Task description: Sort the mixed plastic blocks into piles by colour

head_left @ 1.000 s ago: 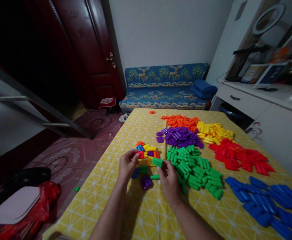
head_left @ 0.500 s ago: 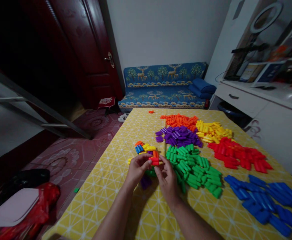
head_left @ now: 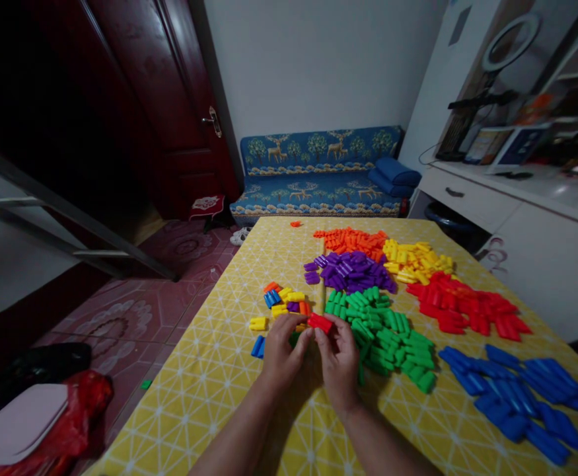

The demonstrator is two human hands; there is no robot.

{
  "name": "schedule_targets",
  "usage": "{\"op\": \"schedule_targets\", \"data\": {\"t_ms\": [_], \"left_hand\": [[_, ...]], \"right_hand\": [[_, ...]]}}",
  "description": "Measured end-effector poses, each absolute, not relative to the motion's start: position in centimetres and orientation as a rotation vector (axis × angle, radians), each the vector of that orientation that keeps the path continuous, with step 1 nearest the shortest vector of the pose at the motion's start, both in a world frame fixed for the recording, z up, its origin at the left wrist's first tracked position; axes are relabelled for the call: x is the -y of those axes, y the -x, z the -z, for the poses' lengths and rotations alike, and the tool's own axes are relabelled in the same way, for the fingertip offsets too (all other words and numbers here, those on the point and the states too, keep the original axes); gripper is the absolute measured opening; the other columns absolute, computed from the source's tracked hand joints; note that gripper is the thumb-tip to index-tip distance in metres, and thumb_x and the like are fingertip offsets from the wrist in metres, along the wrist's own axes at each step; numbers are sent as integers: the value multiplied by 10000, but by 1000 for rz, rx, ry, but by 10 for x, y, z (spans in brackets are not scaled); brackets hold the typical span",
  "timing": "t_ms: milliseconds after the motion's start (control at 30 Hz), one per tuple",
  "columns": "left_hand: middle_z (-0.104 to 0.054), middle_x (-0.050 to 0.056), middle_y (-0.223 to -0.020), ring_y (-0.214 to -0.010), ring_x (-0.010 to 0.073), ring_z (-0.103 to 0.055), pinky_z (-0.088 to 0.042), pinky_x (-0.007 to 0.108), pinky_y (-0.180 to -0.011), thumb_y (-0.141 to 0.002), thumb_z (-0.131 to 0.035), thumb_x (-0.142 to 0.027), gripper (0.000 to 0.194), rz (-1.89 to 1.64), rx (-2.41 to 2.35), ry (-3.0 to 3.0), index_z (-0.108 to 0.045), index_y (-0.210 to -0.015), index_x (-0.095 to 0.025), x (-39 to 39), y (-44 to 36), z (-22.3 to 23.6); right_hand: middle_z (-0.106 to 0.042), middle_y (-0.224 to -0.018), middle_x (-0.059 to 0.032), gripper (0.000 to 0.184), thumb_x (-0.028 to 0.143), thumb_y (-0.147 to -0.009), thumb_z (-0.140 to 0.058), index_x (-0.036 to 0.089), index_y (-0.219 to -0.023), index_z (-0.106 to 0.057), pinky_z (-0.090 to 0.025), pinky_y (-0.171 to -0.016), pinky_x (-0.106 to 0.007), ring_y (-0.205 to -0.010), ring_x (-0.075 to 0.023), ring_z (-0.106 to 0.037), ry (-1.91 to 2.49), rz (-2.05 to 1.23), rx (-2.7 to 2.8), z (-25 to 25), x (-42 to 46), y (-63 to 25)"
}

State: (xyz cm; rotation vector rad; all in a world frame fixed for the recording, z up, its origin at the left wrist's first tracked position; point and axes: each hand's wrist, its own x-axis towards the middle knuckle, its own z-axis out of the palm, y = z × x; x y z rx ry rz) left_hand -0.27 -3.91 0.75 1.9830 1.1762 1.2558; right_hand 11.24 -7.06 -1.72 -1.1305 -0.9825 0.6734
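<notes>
A small red plastic building block (head_left: 320, 322) is held low over the table, tilted between my two hands. My right hand (head_left: 339, 352) pinches its right end with thumb and fingers. My left hand (head_left: 287, 345) is closed at the block's left end, its fingertips touching there. Just beyond my hands lies a loose group of mixed blocks: yellow (head_left: 279, 309), orange (head_left: 305, 309), purple (head_left: 292, 307) and blue (head_left: 271, 299). Left of my left hand sit a yellow block (head_left: 257, 324) and a partly covered blue block (head_left: 257, 346). Something green beneath my hands is mostly hidden.
Piles of green (head_left: 385, 334), purple (head_left: 355, 271), orange (head_left: 353, 239), yellow (head_left: 417, 261), red (head_left: 467, 304) and blue blocks (head_left: 516, 390) spread across the table's right side. The yellow patterned tablecloth (head_left: 194, 377) covers the table. A blue sofa (head_left: 318, 175) stands beyond.
Both hands have moved slightly right, and the red block has turned to a slant. The yellow and blue blocks left of my left hand show more now. The view has shifted a little.
</notes>
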Motion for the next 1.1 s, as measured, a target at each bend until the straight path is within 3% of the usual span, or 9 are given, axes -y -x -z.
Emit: {"op": "schedule_targets", "data": {"t_ms": [300, 633, 967, 1100], "left_hand": [[-676, 78, -945, -925, 211, -599, -452, 336, -829, -889, -507, -299, 211, -1172, -1181, -2018, -685, -938, -197, 42, -2, -8], [-678, 83, -904, -876, 209, -595, -454, 318, -778, -826, -538, -198, 162, -1089, -1186, -2108, -688, -886, -180, 37, -2, -2], [-673, 86, -899, -862, 219, -592, -451, 323, -748, -829, -522, -227, 180, -1013, -1220, -2147, -683, -896, -184, 37, -3, 1], [-670, 82, -849, -830, 215, -597, -452, 329, -742, -864, -494, -290, 219, -990, -1256, -2124, -688, -855, -191, 37, -4, -2]], "right_hand": [[-663, -1093, -118, 350, 342, -871, -577, 183, -1179, -530, -545, -835, -373, -956, -224, -657, 1115, -733, 936, 12, 71, -113], [-681, -855, -52, 325, 323, -875, -575, 183, -1165, -536, -558, -701, -302, -740, -171, -654, 1088, -759, 922, 7, 72, -112], [-682, -1012, -85, 291, 340, -855, -601, 203, -1111, -587, -546, -773, -336, -878, -213, -656, 1085, -739, 998, 5, 79, -110], [-676, -929, -69, 312, 341, -834, -620, 193, -1105, -579, -535, -695, -309, -776, -180, -643, 1139, -553, 805, -15, 71, -149]]}}
